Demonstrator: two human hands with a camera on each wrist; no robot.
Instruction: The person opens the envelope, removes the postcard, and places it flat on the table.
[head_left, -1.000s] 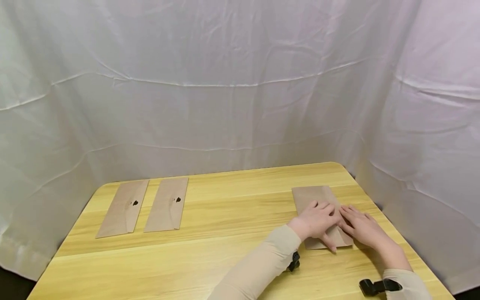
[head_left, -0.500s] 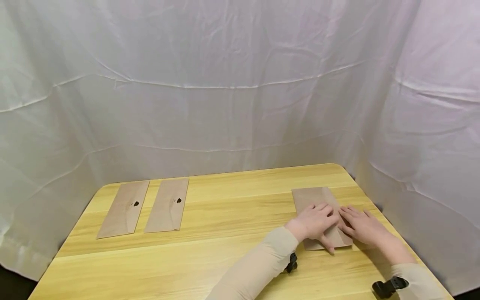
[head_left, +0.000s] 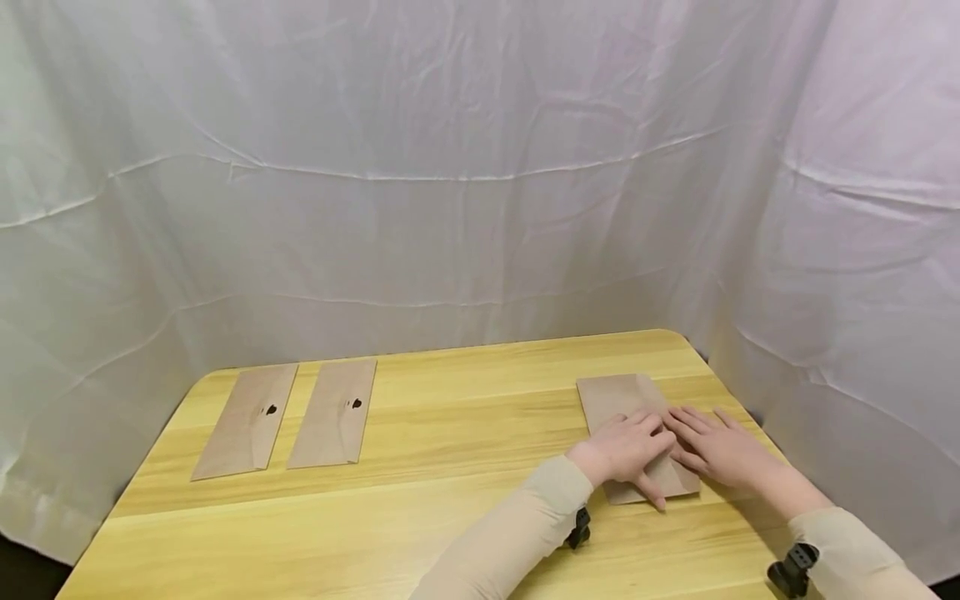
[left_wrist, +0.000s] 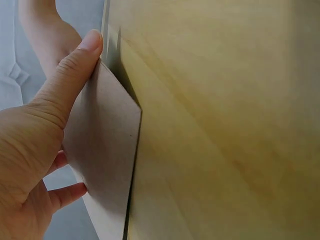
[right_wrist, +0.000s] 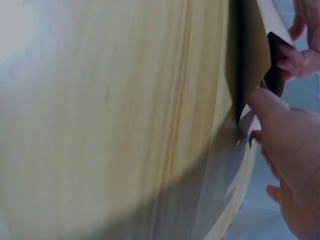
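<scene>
Now I think two envelopes (head_left: pixel 332 429) near the worktop's (head_left: pixel 465 433) back-left corner are done; the third envelope (head_left: pixel 617 397), by the right edge, isn't: left hand (head_left: pixel 626 450) and right hand (head_left: pixel 722 450) touch it, fingers loose.

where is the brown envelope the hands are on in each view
Head: brown envelope, lower right, partly under the left hand and right hand.
Left wrist: brown envelope, left of centre, just right of the left hand.
Right wrist: brown envelope, upper right, above the right hand.
Shared landmark: yellow wood tabletop, in all three.
</scene>
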